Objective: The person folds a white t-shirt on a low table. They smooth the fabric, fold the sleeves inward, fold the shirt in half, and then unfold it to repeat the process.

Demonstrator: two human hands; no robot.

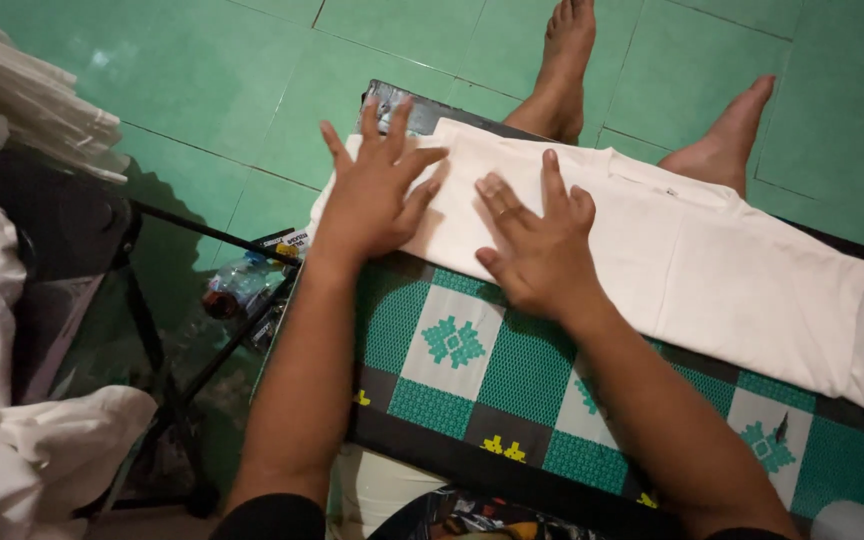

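Hands flat on white shirt (692,270), left hand (377,190) at its edge, right hand (542,245) beside

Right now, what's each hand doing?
Left hand: open, flat on the white shirt, holding nothing.
Right hand: open, flat on the same shirt.

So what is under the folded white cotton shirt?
Under the folded white cotton shirt lies a green checked woven cloth, over a dark board. Both flat hands, left hand and right hand, press on it. The covered part stays hidden.
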